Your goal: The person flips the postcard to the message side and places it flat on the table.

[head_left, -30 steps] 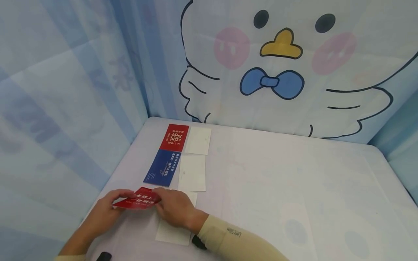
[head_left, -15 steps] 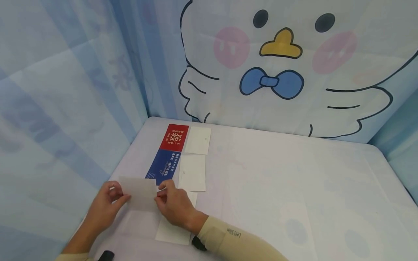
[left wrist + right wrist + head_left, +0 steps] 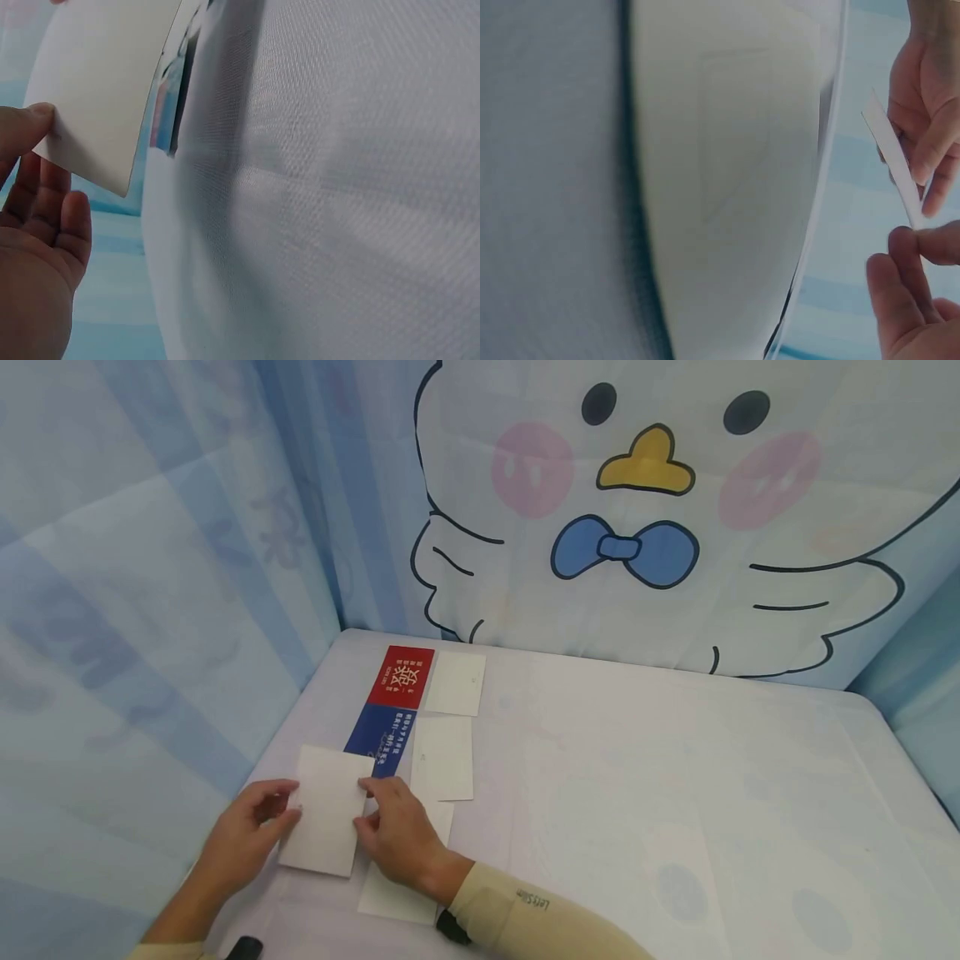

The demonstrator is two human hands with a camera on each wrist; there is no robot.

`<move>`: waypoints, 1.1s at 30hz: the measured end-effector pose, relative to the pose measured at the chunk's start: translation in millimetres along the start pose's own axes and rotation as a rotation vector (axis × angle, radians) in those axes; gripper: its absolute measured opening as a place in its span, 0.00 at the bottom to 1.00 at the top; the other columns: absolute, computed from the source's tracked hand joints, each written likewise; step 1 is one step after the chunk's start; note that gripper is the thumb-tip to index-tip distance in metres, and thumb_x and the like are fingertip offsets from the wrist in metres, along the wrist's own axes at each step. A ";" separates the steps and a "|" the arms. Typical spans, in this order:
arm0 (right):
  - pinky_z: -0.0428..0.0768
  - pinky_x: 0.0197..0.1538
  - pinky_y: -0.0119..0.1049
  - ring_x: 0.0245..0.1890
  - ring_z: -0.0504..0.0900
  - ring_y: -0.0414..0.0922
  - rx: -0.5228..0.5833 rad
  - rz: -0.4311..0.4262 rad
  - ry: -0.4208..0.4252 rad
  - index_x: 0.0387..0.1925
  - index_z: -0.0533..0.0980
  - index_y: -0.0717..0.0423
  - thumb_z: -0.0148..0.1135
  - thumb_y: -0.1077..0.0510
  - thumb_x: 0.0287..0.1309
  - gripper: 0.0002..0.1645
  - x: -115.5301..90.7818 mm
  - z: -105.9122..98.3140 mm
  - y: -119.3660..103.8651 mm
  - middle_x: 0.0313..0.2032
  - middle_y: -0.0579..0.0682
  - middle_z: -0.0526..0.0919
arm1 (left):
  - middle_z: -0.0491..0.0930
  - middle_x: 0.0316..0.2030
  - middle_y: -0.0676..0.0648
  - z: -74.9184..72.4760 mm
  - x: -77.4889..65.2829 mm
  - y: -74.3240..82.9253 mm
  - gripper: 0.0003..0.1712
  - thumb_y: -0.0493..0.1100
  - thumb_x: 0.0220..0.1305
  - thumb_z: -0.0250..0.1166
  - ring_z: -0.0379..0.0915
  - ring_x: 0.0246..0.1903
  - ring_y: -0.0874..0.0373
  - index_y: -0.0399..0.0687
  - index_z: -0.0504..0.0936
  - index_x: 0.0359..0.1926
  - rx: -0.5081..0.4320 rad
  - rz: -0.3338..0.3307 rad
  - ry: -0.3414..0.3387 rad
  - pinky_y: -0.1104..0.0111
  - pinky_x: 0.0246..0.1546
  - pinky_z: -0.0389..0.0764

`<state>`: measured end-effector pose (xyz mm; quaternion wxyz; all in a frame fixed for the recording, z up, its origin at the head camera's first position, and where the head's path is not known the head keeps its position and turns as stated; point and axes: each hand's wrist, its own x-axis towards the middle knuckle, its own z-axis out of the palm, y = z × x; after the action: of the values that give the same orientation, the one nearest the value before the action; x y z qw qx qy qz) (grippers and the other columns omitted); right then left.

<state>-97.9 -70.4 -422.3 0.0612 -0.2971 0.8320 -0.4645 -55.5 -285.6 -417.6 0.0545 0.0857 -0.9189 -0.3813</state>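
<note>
A postcard point(image 3: 326, 814) with its white side up is held above the table at the left, tilted. My left hand point(image 3: 249, 825) pinches its left edge between thumb and fingers, also plain in the left wrist view, where the card point(image 3: 105, 82) hangs clear of the cloth. At the opposite edge, my right hand point(image 3: 405, 831) pinches it too. The right wrist view catches the held card point(image 3: 892, 154) nearly edge-on. Partly behind it lies a blue printed card point(image 3: 382, 732), and beyond that a red printed card point(image 3: 402, 677).
White-faced cards form a column beside the printed ones: a far card point(image 3: 455, 683), a middle card point(image 3: 442, 758) and a near card point(image 3: 397, 893) partly under my right hand. The white-covered table point(image 3: 637, 802) extends right. A blue curtain point(image 3: 150, 610) borders the left side.
The postcard showed its red printed face a second ago; both hands have turned it over so the white side now faces up. The cards on the table have not moved.
</note>
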 end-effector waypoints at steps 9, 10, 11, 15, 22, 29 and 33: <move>0.77 0.43 0.28 0.40 0.74 0.37 -0.239 0.135 -0.109 0.68 0.69 0.58 0.66 0.55 0.63 0.34 1.6 1.6 -1.8 0.54 0.50 0.74 | 0.73 0.57 0.32 -0.3 4.8 -4.5 0.27 0.36 0.66 0.65 0.68 0.51 0.43 0.33 0.71 0.63 0.118 -0.091 -0.152 0.46 0.52 0.71; 0.78 0.44 0.29 0.41 0.75 0.38 -0.274 0.142 -0.117 0.68 0.69 0.57 0.67 0.54 0.63 0.34 1.6 1.8 -2.1 0.55 0.50 0.75 | 0.73 0.57 0.32 -0.3 5.3 -5.4 0.27 0.37 0.66 0.65 0.68 0.51 0.43 0.33 0.71 0.64 0.124 -0.101 -0.172 0.45 0.52 0.71; 0.79 0.45 0.30 0.43 0.76 0.39 -0.308 0.146 -0.123 0.68 0.70 0.56 0.67 0.52 0.63 0.34 1.7 2.0 -2.3 0.55 0.49 0.75 | 0.73 0.58 0.32 -0.5 5.9 -6.3 0.28 0.37 0.65 0.65 0.68 0.51 0.42 0.33 0.71 0.64 0.127 -0.110 -0.190 0.44 0.53 0.71; 0.80 0.48 0.33 0.47 0.78 0.41 -0.381 0.157 -0.147 0.67 0.71 0.54 0.68 0.50 0.61 0.34 2.0 2.8 -2.5 0.55 0.48 0.76 | 0.72 0.59 0.31 -0.6 7.0 -10.4 0.29 0.37 0.64 0.66 0.67 0.51 0.41 0.33 0.72 0.64 0.150 -0.116 -0.235 0.40 0.54 0.71; 0.79 0.53 0.34 0.51 0.79 0.40 -0.421 0.175 -0.200 0.65 0.72 0.52 0.68 0.48 0.61 0.33 3.7 3.7 -0.9 0.57 0.47 0.78 | 0.72 0.59 0.30 2.6 8.2 -19.1 0.29 0.34 0.62 0.67 0.68 0.52 0.40 0.31 0.72 0.62 0.167 -0.101 -0.261 0.39 0.57 0.70; 0.79 0.51 0.32 0.48 0.78 0.39 -0.441 0.190 -0.204 0.63 0.74 0.51 0.69 0.47 0.60 0.32 4.0 5.5 2.5 0.55 0.47 0.77 | 0.72 0.60 0.30 6.3 12.9 -19.9 0.30 0.35 0.61 0.68 0.68 0.54 0.39 0.30 0.71 0.63 0.171 -0.157 -0.289 0.40 0.59 0.68; 0.78 0.51 0.31 0.48 0.77 0.39 -0.435 0.179 -0.226 0.63 0.76 0.49 0.70 0.47 0.59 0.31 6.0 5.5 3.3 0.56 0.43 0.78 | 0.72 0.60 0.29 7.8 12.8 -20.5 0.30 0.36 0.61 0.68 0.68 0.53 0.39 0.29 0.71 0.63 0.170 -0.176 -0.297 0.40 0.59 0.69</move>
<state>-102.3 -76.4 -427.0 0.1293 -0.2786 0.9232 -0.2310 -66.9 -297.0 -437.2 -0.1225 0.1129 -0.9347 -0.3141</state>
